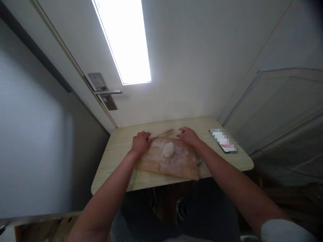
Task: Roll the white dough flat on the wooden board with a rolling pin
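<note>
A floured wooden cutting board [176,166] lies at an angle on the small table, with a pale ball of dough [168,150] on it. Behind the board is a thin, flour-dusted rolling pin [164,132]. My left hand [141,143] is at the board's back left corner, its bent fingers closed over the left end of the pin, which they hide. Just past the pin's right tip, my right hand [188,135] hovers by the board's back edge. Its fingers are curved and apart, with nothing between them.
The light wood table [116,154] stands against a white door with a metal handle [108,92] and a bright glass pane. A phone with a blurred-out screen [223,140] rests at the table's right side. A metal ring [199,158] is at the board's right edge.
</note>
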The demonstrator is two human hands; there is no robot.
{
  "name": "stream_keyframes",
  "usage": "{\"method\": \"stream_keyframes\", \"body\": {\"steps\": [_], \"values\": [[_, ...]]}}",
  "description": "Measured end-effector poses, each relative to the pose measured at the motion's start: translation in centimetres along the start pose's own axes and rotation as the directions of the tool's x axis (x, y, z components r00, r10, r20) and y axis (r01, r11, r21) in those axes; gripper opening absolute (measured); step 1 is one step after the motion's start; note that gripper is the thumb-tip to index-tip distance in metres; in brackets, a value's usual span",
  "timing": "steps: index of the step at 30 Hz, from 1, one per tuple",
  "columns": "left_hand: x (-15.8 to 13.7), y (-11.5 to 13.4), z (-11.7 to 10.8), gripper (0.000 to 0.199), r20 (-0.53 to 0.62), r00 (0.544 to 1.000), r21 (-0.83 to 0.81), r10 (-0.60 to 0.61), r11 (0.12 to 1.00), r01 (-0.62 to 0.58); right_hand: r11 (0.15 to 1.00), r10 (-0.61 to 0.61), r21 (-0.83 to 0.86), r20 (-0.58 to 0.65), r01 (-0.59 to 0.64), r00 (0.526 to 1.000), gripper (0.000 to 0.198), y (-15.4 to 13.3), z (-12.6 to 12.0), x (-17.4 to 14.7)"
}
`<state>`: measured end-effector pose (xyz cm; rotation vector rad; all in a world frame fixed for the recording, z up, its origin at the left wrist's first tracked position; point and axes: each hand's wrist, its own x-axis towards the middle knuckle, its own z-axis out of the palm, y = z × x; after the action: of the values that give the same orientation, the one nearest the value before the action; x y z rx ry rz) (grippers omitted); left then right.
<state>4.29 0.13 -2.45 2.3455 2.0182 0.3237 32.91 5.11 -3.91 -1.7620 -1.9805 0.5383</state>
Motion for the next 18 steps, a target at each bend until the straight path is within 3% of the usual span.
{"method": "stream_keyframes", "body": {"steps": [3,6,9,11,15,18], "values": [[1.2,-0.1,0.1,0.041,0.014,0.998,-0.042,0.054,0.998,-0.053,0.996,0.054,-0.059,-0.153,-0.064,0.987,0.036,1.0,-0.8,-2.7],[2.5,0.1,0.0,0.041,0.053,0.989,-0.079,0.138,0.988,-0.134,0.966,0.125,-0.178,-0.319,-0.189,0.940,0.044,1.9,-1.4,-7.3],[2.8,0.3,0.1,0.041,0.088,0.982,-0.087,0.164,0.984,-0.157,0.934,0.235,-0.182,-0.331,-0.306,0.914,0.049,2.5,-1.3,-12.2],[2.2,0.3,0.2,0.040,0.080,0.988,-0.060,0.135,0.990,-0.130,0.943,0.240,-0.158,-0.288,-0.293,0.927,0.048,2.5,-0.8,-14.1],[0.0,-0.1,0.5,0.038,0.027,0.999,0.034,0.031,0.999,-0.032,0.981,0.081,-0.152,-0.249,-0.122,0.965,0.044,1.8,0.7,-13.6],[-1.4,-0.5,0.6,0.038,-0.001,0.999,0.073,-0.040,0.996,0.040,0.979,0.061,-0.169,-0.272,-0.110,0.961,0.042,1.3,1.5,-11.4]]}}
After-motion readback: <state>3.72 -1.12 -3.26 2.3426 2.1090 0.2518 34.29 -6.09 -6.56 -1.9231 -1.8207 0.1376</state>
